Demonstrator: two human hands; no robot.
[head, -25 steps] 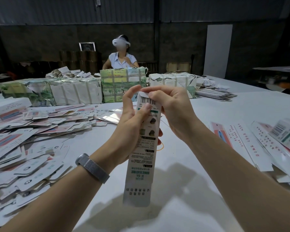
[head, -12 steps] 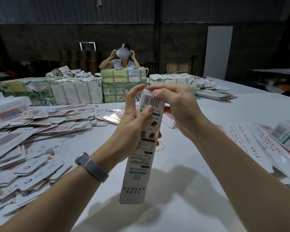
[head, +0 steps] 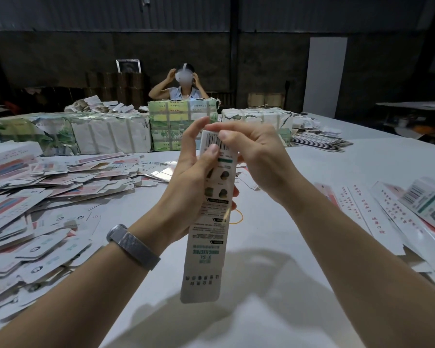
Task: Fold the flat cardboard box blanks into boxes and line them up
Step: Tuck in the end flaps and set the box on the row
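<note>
A long narrow white box (head: 206, 247) with a barcode and printed text hangs upright above the white table (head: 274, 285), in the middle of the head view. My left hand (head: 189, 187) grips its upper half from the left, thumb pressed just under the barcode. My right hand (head: 256, 156) pinches the top end from the right, fingers curled over the flap. A heap of flat box blanks (head: 35, 209) covers the table's left side. Several long boxes (head: 387, 214) lie side by side at the right.
Wrapped bundles (head: 111, 136) stand in a row across the far side of the table, with a stack of flat blanks (head: 319, 141) at the far right. A person wearing a headset (head: 183, 84) sits behind them. A yellow rubber band (head: 237, 217) lies on the table.
The box has tilted slightly, its lower end swinging left. My right fingers have shifted over the top flap. The person behind has raised both hands to the headset.
</note>
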